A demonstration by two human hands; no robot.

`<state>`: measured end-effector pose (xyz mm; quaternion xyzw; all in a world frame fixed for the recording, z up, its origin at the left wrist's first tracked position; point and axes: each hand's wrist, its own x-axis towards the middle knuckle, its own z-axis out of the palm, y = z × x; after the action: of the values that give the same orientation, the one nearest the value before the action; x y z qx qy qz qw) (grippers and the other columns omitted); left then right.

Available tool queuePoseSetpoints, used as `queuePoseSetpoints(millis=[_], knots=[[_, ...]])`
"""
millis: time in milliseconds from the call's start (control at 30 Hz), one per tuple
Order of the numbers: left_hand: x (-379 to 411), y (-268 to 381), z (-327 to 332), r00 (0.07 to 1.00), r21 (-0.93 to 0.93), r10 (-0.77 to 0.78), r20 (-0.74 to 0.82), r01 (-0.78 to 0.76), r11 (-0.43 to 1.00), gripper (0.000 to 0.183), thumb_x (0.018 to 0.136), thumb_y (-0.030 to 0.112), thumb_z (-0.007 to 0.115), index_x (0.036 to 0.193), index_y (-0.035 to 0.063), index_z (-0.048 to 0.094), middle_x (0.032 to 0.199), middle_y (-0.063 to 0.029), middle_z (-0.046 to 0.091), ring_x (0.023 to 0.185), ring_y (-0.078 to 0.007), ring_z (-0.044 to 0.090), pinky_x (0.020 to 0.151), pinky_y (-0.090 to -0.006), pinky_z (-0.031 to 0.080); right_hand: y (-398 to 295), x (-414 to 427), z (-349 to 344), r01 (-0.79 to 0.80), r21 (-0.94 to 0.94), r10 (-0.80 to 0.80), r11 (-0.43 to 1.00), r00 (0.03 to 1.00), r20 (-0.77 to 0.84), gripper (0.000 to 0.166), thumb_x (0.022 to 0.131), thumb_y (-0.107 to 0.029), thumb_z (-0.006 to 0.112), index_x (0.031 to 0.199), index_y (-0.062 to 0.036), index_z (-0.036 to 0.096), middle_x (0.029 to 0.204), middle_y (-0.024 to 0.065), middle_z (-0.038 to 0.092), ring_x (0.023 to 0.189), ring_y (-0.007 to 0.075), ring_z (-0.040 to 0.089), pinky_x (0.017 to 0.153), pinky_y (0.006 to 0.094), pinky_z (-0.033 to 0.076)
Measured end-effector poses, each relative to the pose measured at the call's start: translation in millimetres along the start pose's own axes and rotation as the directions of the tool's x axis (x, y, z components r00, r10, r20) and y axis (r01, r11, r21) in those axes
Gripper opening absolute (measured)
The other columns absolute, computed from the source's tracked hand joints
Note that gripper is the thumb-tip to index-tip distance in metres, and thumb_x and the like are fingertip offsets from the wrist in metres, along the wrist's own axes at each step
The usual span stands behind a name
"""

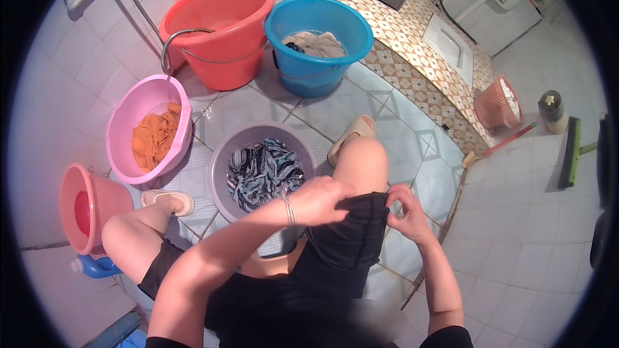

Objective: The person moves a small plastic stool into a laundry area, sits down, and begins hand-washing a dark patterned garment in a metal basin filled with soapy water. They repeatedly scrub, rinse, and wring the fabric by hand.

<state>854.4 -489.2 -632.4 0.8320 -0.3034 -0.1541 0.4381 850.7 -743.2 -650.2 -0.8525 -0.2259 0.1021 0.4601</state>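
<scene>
My left hand [321,201], with thin bracelets at the wrist, reaches across to my right thigh and grips the hem of a leg of my black shorts [360,227]. On the outer side of that thigh, my right hand [408,212] pinches the same hem between thumb and fingers. The fabric lies bunched just above the bent knee. Between my feet stands a greyish-purple plastic basin [220,157] holding wet black, blue and white patterned cloth [263,174]. My left forearm passes over its near edge.
A pink basin [115,130] holds orange cloth [155,140]. Beyond are a large red bucket [217,58] with a hose and a blue bucket [309,75] with beige cloth. At left sit a salmon bucket [113,195] and a blue bottle [99,267]. A tiled step [411,75] curves along the right.
</scene>
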Motion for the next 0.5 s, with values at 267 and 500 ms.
queuePoseSetpoints(millis=[267,500], knots=[[-9,10,27,0.907,0.106,0.118,-0.405,-0.082,0.991,0.016,0.065,0.009,0.060,0.076,0.0024,0.050,0.068,-0.0102,0.051,0.068,-0.0305,0.052,0.059,-0.0367,0.042,7,7,2,-0.079,0.188,0.075,0.979,0.997,0.030,0.018,0.056,0.003,0.055,0.071,-0.0037,0.047,0.089,0.0079,0.049,0.087,0.0215,0.049,0.075,0.0290,0.039],[-48,13,69,0.784,0.568,0.520,-0.340,-0.270,0.778,0.011,0.053,0.010,0.052,0.059,0.0092,0.043,0.057,-0.0007,0.037,0.054,-0.0153,0.044,0.050,-0.0254,0.038,-10,-48,29,0.320,-0.196,-0.332,0.927,0.943,-0.033,0.016,0.055,0.002,0.056,0.062,-0.0025,0.043,0.072,0.0107,0.050,0.072,0.0293,0.051,0.066,0.0364,0.043]])
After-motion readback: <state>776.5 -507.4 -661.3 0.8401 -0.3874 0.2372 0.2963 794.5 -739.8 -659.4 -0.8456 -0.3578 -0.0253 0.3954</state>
